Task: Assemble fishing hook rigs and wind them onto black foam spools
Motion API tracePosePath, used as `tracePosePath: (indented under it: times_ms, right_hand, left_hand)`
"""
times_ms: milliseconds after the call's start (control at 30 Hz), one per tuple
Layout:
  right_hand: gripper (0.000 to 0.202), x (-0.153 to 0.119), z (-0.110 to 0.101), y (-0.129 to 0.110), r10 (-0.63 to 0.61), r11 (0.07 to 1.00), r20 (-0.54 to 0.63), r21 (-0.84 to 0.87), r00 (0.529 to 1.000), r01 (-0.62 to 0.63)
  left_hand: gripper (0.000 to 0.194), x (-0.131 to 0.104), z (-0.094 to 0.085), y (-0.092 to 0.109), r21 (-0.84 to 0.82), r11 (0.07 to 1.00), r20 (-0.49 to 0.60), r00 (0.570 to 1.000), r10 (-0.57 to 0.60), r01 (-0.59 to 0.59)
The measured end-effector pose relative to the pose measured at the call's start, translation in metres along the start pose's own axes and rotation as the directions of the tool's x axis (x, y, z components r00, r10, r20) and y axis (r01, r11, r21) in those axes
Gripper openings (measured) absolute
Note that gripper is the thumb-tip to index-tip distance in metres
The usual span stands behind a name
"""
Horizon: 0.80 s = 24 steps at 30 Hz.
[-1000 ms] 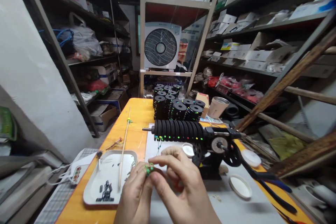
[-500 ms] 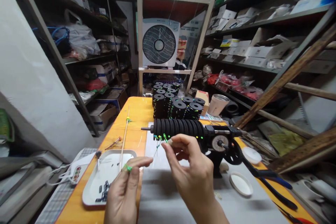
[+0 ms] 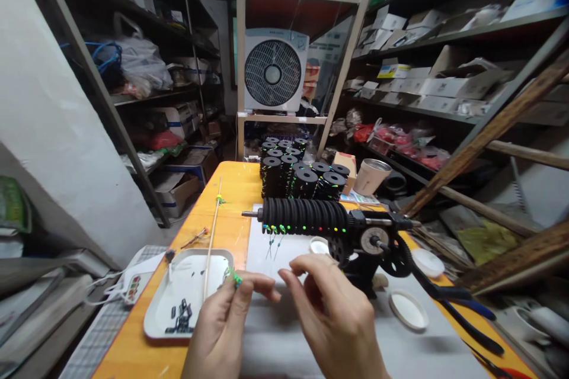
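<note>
My left hand (image 3: 233, 314) pinches a small bunch of green threads (image 3: 235, 276) between thumb and forefinger, just right of the white tray (image 3: 153, 308). Close by, my right hand (image 3: 331, 308) has its thumb and fingers apart, with nothing visible between them. Beyond both hands is a black ribbed roller (image 3: 306, 215) on a hand-cranked machine (image 3: 373, 240). Coloured dots run along the roller's lower edge, and green pieces with thin tails (image 3: 275, 240) hang at its left part.
Black spools (image 3: 306, 180) stand at the table's back beside a cup (image 3: 372, 176). A thin stick (image 3: 211, 237) leans across the tray, which holds small dark pieces (image 3: 183, 317). White lids (image 3: 408, 310) and black-handled pliers (image 3: 462, 314) lie at the right.
My right hand has drawn back from the roller towards me, leaving a green piece hanging there. My left hand has moved right, closer to it, still with the green bunch.
</note>
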State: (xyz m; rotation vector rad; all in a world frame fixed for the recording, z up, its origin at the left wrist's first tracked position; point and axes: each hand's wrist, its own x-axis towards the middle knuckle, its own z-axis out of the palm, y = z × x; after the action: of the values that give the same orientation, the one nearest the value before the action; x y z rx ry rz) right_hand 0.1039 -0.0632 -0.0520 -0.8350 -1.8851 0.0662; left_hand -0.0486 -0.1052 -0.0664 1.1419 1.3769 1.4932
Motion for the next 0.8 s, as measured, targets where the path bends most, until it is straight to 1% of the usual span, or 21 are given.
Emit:
tracePosePath:
  times_ms: [100, 200, 267, 333, 433, 500, 600, 700, 733, 767, 800]
  right_hand:
    - [0.017, 0.0, -0.011, -0.008, 0.064, 0.986, 0.073, 0.148, 0.995, -0.074]
    - [0.022, 0.005, -0.015, -0.015, 0.132, 0.943, 0.19, 0.277, 0.973, -0.182]
    - [0.02, 0.009, -0.014, -0.017, 0.169, 0.907, 0.254, 0.338, 0.952, -0.251]
    - [0.016, 0.01, -0.013, -0.017, 0.199, 0.875, 0.29, 0.377, 0.936, -0.303]
    - [0.015, 0.009, -0.011, -0.013, 0.234, 0.847, 0.313, 0.4, 0.921, -0.351]
    - [0.013, 0.008, -0.011, -0.009, 0.257, 0.83, 0.315, 0.412, 0.914, -0.375]
    - [0.011, 0.007, -0.01, -0.004, 0.289, 0.802, 0.326, 0.432, 0.9, -0.414]
    - [0.01, 0.007, -0.008, -0.002, 0.315, 0.777, 0.349, 0.439, 0.883, -0.451]
    - [0.009, 0.007, -0.008, -0.001, 0.332, 0.752, 0.356, 0.458, 0.873, -0.473]
    - [0.008, 0.008, -0.007, -0.001, 0.359, 0.707, 0.364, 0.494, 0.859, -0.505]
    - [0.01, 0.008, -0.007, -0.002, 0.383, 0.641, 0.386, 0.543, 0.839, -0.543]
  left_hand:
    - [0.043, -0.002, 0.006, 0.001, -0.001, 1.0, 0.074, 0.997, -0.008, 0.008]
    - [0.039, -0.004, 0.013, 0.001, 0.026, 0.999, 0.143, 0.989, 0.031, -0.035]
    - [0.038, -0.004, 0.016, 0.0, 0.058, 0.993, 0.176, 0.98, 0.094, -0.105]
    - [0.039, -0.004, 0.018, -0.002, 0.109, 0.974, 0.186, 0.966, 0.178, -0.2]
    - [0.039, -0.002, 0.017, -0.006, 0.185, 0.928, 0.215, 0.935, 0.284, -0.324]
    - [0.038, -0.001, 0.016, -0.009, 0.204, 0.912, 0.226, 0.924, 0.31, -0.356]
    - [0.035, -0.001, 0.015, -0.008, 0.198, 0.925, 0.2, 0.937, 0.285, -0.323]
    - [0.033, -0.003, 0.013, -0.002, 0.134, 0.968, 0.196, 0.964, 0.183, -0.211]
    - [0.033, -0.003, 0.013, 0.0, 0.105, 0.981, 0.205, 0.969, 0.139, -0.163]
    - [0.033, -0.004, 0.012, 0.001, 0.085, 0.989, 0.21, 0.973, 0.098, -0.118]
    - [0.034, -0.004, 0.011, 0.003, 0.073, 0.994, 0.207, 0.976, 0.059, -0.076]
